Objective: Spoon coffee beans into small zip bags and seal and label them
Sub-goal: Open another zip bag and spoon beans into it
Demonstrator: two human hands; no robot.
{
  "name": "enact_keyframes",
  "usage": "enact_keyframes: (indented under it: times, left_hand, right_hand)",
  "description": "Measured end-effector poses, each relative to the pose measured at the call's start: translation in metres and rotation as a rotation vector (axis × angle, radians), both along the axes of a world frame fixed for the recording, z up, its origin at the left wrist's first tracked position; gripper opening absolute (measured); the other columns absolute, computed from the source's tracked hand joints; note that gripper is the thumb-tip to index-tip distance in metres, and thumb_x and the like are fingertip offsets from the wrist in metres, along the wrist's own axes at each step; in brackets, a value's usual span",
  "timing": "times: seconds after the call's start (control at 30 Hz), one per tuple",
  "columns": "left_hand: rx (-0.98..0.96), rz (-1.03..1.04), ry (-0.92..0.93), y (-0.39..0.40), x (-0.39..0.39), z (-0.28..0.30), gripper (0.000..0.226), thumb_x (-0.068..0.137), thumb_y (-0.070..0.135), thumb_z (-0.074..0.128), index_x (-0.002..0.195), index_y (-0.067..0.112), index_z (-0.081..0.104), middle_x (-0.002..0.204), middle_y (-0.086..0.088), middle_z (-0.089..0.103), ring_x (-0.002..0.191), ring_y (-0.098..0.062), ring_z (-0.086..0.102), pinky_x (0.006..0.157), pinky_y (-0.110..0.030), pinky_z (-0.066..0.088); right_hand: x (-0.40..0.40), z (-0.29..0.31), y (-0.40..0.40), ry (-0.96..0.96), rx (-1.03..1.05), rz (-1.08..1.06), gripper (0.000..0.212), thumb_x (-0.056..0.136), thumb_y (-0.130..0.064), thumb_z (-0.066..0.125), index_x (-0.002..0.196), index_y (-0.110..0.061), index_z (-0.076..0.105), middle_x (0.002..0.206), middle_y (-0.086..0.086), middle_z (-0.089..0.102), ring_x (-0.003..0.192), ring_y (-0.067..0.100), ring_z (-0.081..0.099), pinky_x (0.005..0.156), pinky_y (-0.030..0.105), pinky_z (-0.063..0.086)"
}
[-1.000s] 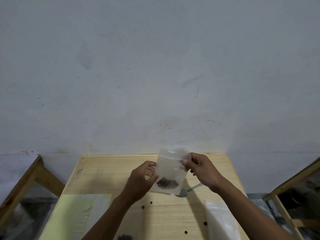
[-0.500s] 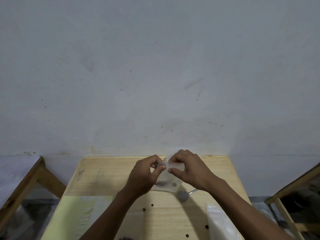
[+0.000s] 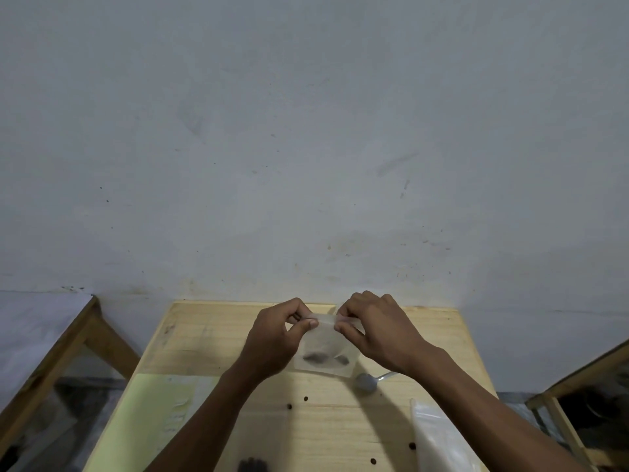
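Over the bench (image 3: 211, 338) I hold the small zip bag (image 3: 325, 354) upright, its beans pooled at the bottom, so I should run the seal from one end to the other and press evenly. My left hand (image 3: 275, 338) and right hand (image 3: 377, 330) each pinch the top strip between thumb and curled fingers, wrists nearly level.

1. Left hand (image 3: 275, 338) was raised, fingers curled, thumb and forefinger pinching the left end of the zip bag's (image 3: 326, 356) top edge.
2. Right hand (image 3: 377, 330) sat just beside it, knuckles up, pinching the same edge.
3. Both forearms were bare and angled inward, converging toward the hands.
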State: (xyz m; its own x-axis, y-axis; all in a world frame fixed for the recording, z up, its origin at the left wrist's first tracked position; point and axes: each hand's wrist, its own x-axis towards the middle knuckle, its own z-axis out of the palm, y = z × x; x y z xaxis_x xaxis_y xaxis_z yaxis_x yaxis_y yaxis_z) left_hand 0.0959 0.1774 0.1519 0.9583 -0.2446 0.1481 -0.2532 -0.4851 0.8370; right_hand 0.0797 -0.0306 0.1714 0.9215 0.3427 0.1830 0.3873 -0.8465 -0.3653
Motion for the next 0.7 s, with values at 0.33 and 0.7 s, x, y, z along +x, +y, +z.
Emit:
enact_keyframes:
  times: [0.33,0.7]
  left_hand:
    - [-0.089,0.123,0.152,0.026,-0.002,0.006,0.015,0.086,0.012,0.069,0.073,0.01,0.062,0.055,0.013,0.062,0.052,0.0,0.05,0.056,-0.012,0.036]
    - [-0.601,0.257,0.323,0.043,-0.011,0.004,0.007,0.094,0.014,0.059,0.091,0.011,0.064,0.082,-0.004,0.068,0.076,-0.016,0.067,0.066,-0.027,0.051]
  right_hand:
    - [-0.004,-0.005,-0.013,0.107,0.142,-0.007,0.02,0.096,-0.033,0.056,0.078,-0.035,0.047,0.079,-0.017,0.052,0.07,0.002,0.048,0.064,0.015,0.032]
    - [-0.026,-0.041,0.031,0.57,0.807,-0.047,0.008,0.095,-0.022,0.063,0.101,-0.021,0.068,0.093,0.003,0.068,0.083,0.011,0.06,0.075,0.027,0.047]
